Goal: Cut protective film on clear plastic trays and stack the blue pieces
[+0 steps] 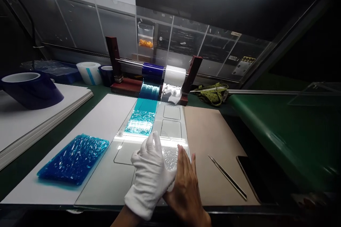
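One gloved left hand [149, 173] and a bare right hand [185, 181] stood close, fingers pointing far, clear film [169, 158] between them over the glass's [106, 184] near part; I couldn't tell whether either pinched it.

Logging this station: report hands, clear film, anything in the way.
Gloved left hand, bare right hand close together. Clear textured film between them, partly hidden; grip unclear. Tweezers apart, to the right, not in the way.
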Action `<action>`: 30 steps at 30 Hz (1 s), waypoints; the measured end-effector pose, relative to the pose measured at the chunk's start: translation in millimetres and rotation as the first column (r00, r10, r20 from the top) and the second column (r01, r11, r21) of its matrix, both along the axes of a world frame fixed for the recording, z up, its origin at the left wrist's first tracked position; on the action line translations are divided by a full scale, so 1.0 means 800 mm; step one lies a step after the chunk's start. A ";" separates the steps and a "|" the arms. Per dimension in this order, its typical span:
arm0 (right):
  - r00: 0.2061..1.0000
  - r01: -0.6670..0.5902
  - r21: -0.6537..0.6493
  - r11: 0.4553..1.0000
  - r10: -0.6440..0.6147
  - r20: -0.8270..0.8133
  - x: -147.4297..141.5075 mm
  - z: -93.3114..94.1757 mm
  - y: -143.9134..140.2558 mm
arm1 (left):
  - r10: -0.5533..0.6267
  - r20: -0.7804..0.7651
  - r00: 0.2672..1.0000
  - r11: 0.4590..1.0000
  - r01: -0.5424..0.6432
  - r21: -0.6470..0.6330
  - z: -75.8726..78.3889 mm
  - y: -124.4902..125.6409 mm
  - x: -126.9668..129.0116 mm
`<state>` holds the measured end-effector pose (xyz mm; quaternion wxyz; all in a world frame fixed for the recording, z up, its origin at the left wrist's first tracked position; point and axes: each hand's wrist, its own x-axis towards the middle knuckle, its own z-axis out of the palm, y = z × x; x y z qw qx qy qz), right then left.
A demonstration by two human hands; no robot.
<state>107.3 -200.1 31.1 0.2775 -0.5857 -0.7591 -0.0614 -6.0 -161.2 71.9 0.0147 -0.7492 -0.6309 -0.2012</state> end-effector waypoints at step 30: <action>0.857 -0.378 -0.366 0.851 0.471 0.209 0.109 -0.005 0.232 | 0.306 -0.106 0.946 0.951 -0.308 -0.006 -0.116 0.007 -0.122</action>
